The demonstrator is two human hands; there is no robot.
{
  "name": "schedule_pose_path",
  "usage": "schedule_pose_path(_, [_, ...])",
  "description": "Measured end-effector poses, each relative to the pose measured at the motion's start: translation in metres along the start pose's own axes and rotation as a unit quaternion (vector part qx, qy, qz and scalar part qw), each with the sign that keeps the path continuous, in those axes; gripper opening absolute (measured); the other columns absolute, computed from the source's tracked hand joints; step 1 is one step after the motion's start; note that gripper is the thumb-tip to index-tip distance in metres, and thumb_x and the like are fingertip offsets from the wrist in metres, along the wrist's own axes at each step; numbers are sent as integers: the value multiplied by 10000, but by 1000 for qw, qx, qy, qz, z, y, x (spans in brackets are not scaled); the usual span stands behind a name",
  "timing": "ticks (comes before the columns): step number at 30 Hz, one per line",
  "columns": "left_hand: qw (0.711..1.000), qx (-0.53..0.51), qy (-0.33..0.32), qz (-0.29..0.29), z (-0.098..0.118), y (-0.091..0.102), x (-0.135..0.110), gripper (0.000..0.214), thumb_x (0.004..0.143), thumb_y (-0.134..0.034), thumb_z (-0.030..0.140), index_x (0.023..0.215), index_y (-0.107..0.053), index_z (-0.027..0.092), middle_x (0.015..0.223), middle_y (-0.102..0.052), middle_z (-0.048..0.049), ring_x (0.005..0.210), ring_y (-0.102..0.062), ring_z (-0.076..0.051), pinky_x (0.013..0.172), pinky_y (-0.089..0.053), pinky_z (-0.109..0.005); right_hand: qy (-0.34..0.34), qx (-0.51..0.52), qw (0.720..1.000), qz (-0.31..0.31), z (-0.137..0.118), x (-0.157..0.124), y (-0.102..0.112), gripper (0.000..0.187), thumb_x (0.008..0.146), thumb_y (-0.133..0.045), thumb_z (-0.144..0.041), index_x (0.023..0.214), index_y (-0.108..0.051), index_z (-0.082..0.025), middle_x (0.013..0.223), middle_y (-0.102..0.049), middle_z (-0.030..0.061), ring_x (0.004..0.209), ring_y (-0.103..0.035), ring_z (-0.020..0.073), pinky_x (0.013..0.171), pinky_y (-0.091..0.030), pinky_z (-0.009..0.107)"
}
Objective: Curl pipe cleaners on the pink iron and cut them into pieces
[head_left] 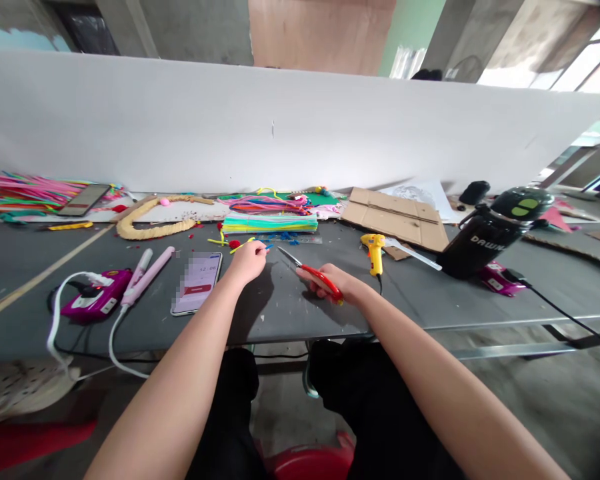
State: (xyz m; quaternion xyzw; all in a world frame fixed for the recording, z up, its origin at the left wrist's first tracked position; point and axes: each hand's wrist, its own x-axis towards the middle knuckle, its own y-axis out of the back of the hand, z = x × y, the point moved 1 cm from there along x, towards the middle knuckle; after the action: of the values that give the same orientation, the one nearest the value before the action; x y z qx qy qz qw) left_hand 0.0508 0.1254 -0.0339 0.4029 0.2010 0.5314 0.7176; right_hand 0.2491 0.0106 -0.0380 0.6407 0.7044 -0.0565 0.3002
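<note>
Left of our left hand, a phone [196, 283] lies face up on the counter [280, 317]. Our left hand [250, 261] is pinched closed on a small blue strip [269, 247]. Red-handled scissors [321, 278] lie between it and our right hand [347, 283], which curls around their handles; their long axis slants forward and leftward, blades pointing at the strip, just beside it. Right of that hand, we see a yellow glue gun [375, 253]; farther right stands a capped black bottle [490, 233], contents hidden from us.
</note>
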Motion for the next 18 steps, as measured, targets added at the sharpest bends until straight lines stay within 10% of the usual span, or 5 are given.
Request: schedule_pose_path(18, [996, -92, 2, 9, 11, -7, 3, 194, 859, -467, 268, 708, -574, 210, 731, -705, -39, 679, -587, -195, 615, -361, -289, 58, 27, 996, -64, 3, -20, 0, 629, 732, -563, -796, 683, -489, -173, 488, -457, -48, 349, -365, 61, 343, -261, 207])
